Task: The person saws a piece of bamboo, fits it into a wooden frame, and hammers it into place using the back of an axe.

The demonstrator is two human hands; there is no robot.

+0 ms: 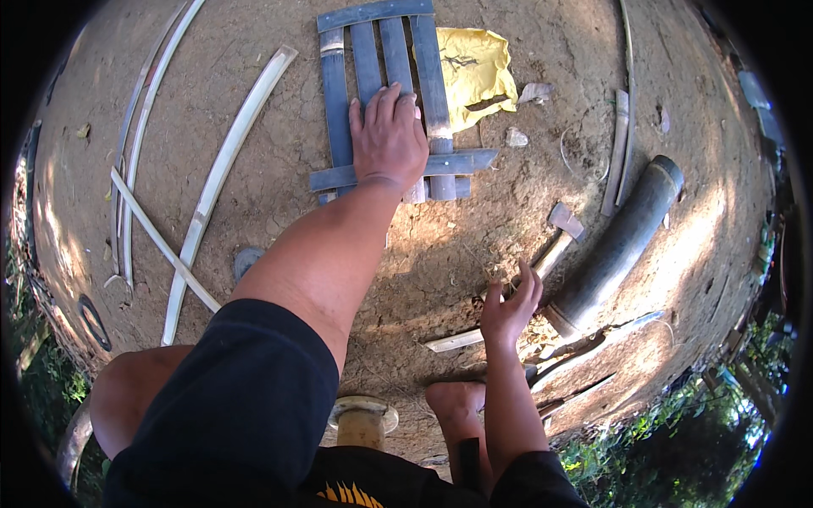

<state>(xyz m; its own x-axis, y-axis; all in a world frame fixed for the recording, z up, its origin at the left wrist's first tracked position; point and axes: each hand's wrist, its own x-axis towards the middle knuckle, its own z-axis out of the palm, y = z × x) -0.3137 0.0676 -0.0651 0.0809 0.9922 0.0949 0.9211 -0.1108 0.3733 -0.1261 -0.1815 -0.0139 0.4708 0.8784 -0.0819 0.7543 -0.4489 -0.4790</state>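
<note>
My left hand (pixel 389 135) lies with fingers spread on a slatted frame (pixel 362 63) of dark split-bamboo strips joined by crosspieces, flat on the ground. Its palm covers part of the middle slats just above the nearer crosspiece (pixel 339 177). Lower right, my right hand (pixel 512 309) hangs over the soil, thumb and fingers apart and a little bent. Just past its fingertips is the handle of a hatchet (pixel 566 222) with a metal head; whether they touch it, I cannot tell. Below that hand lies a short pale bamboo strip (pixel 457 340).
A thick dark bamboo tube (pixel 618 245) lies at right, with thin strips (pixel 616 152) beyond it. Long pale split strips (pixel 224 182) are spread at left. Crumpled yellow sheeting (pixel 476 76) sits beside the frame. A long blade-like tool (pixel 593 343) lies near my bare foot (pixel 457 402).
</note>
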